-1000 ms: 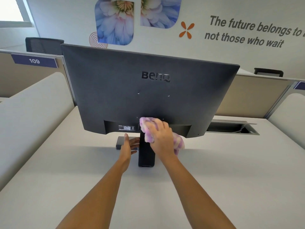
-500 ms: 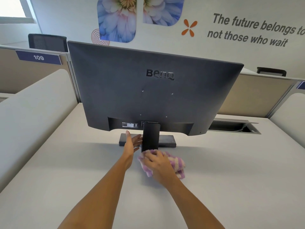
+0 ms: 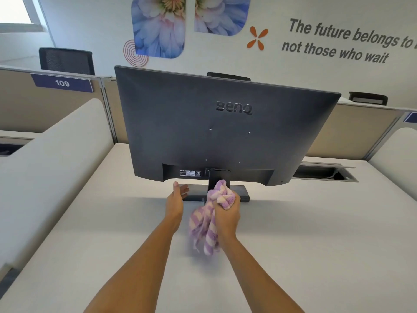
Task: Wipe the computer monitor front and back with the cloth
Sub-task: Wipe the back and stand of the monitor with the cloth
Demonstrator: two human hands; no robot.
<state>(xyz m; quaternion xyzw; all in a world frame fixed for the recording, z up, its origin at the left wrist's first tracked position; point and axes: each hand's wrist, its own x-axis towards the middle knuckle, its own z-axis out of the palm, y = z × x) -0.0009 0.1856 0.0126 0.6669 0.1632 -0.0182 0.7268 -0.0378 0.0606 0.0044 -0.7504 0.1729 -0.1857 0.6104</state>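
The monitor (image 3: 214, 136) is sitting on the desk (image 3: 316, 233) with its back panel facing the person and the screen side pointing away toward the wall (image 3: 90, 23). Its long axis is running left-right across the desk, with the logo (image 3: 234, 108) reading upright. The front isn't showing, so I can't tell its state. The right hand (image 3: 226, 213) is clenching the cloth (image 3: 207, 224) in a fist just below the monitor's lower edge, in front of the stand neck (image 3: 218, 176). A bunched end is poking out of the top of the fist, touching or just beside the neck, can't tell which. The rest is hanging below the fist toward the person, long axis running roughly from neck to wrist, tail blurred. My read: bunching is giving a thick pad for the narrow neck, not a flat sheet for the panel. The left hand (image 3: 176, 199) is hovering under the monitor's lower edge, just left of the neck, fingers straight and released, gripping nothing. Whether it's touching the base (image 3: 241, 193) I can't tell. It's likely sitting there to brace the stand so the monitor isn't swivelling or sliding under wipe pressure. The base is lying flat under the monitor, long axis parallel to the panel. The cable cutout (image 3: 325, 173) is sitting beyond the monitor's lower right corner, well apart from both hands. Judging the step: the person is working the stand and lower back.
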